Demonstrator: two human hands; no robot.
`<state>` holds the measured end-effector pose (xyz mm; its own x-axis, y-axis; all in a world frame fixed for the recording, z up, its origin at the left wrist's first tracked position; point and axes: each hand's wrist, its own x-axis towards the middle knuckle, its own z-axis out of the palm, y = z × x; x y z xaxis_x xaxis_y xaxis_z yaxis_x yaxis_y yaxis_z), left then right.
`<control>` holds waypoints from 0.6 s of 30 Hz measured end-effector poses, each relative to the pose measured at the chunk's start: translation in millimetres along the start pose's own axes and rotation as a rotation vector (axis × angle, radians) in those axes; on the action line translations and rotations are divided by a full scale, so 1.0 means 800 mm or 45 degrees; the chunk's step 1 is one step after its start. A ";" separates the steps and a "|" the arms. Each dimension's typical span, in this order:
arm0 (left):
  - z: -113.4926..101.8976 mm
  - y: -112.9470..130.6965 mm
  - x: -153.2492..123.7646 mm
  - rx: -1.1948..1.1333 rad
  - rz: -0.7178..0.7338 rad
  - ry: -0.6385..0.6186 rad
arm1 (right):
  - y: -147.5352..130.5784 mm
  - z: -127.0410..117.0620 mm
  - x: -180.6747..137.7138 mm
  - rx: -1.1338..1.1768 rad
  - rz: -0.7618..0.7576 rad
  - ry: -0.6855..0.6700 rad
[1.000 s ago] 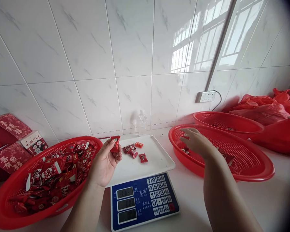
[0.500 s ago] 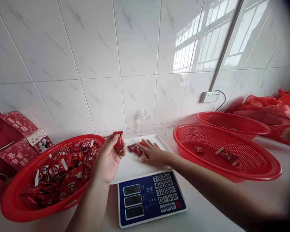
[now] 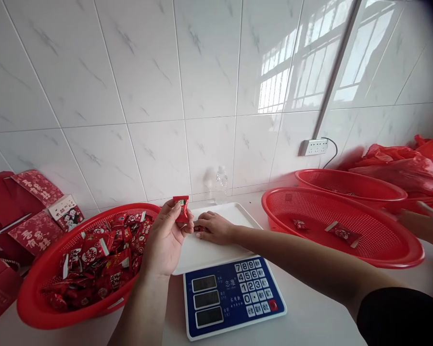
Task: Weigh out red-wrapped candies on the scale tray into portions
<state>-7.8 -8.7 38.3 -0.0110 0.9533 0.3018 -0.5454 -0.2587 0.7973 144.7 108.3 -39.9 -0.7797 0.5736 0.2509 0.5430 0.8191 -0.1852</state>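
Between the thumb and fingers of my left hand (image 3: 165,235) is a small red wrapped candy (image 3: 181,207), held upright over the near left side of the white scale tray (image 3: 245,216). My right hand (image 3: 214,228) rests low on that tray with its fingers curled over red wrapped candies (image 3: 199,228). Most of these candies are hidden under the fingers. The blue digital scale (image 3: 234,295) sits in front of the tray. To the left, a red plastic basket (image 3: 32,295) holds many red wrapped packets (image 3: 94,254).
A red basket (image 3: 393,250) with two packets stands at right, another basket (image 3: 350,185) behind it. Another person's hand (image 3: 427,221) is at the far right, near red plastic bags (image 3: 404,168). A clear bottle (image 3: 221,182) stands by the wall; red gift boxes (image 3: 36,206) are left.
My right hand has slid left across the tray, its spread fingers now curled around the candies there. The left hand still holds its candy. Another person's hand has appeared at right.
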 end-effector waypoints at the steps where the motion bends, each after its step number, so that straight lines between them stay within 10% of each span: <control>1: 0.001 -0.001 0.000 0.013 0.000 -0.010 | -0.001 0.000 -0.001 -0.014 0.030 0.010; 10: 0.003 -0.004 -0.005 0.116 0.032 -0.038 | -0.009 -0.030 -0.014 -0.162 0.175 0.029; 18: 0.002 -0.008 -0.004 0.216 -0.002 -0.053 | 0.071 -0.124 -0.099 -0.421 0.554 0.243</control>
<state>-3.1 -10.2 33.1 0.0262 0.9473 0.3194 -0.3962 -0.2835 0.8733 268.2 110.0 24.3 -0.4096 0.8243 0.3907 0.8935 0.4490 -0.0105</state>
